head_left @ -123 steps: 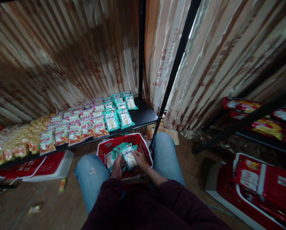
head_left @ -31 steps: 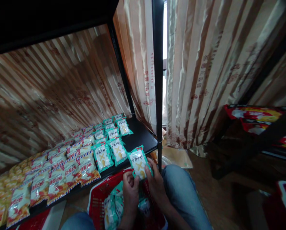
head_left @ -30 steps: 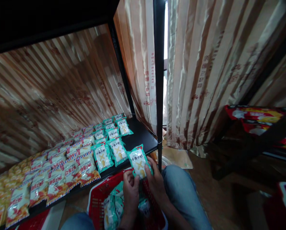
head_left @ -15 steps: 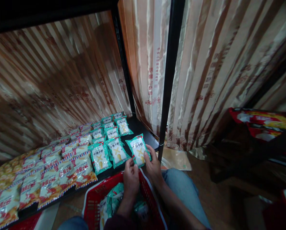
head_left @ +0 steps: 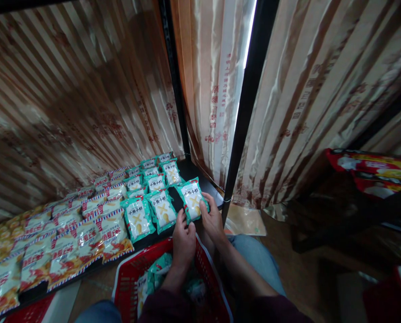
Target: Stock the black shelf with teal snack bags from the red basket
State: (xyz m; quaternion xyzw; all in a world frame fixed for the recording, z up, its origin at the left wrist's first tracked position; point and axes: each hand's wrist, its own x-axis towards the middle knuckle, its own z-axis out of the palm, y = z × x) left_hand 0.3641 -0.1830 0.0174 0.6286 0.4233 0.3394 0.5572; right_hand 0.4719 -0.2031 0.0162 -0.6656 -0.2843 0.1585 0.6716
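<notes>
A teal-and-white snack bag (head_left: 191,197) is held up over the right end of the black shelf (head_left: 200,179), its printed front facing me. My right hand (head_left: 214,220) grips its right edge, thumb on the front. At the lower left corner, the curled fingers of my left hand (head_left: 183,237) close on the bag; its fingertips are partly hidden. To the left, matching teal bags (head_left: 138,217) lie in rows on the shelf. Below my hands stands a red basket (head_left: 124,273) with several more teal bags (head_left: 160,269) in it, partly covered by my left forearm.
White-and-orange snack bags (head_left: 67,255) fill the shelf farther left, with yellow packs (head_left: 5,231) beyond. A black post (head_left: 246,116) rises at the shelf's front right corner. Pleated curtains (head_left: 102,98) hang behind. Red packages (head_left: 372,166) lie at the right.
Both hands have moved the held bag slightly forward, farther over the shelf. The view has shifted a little. The bags on the shelf look the same.
</notes>
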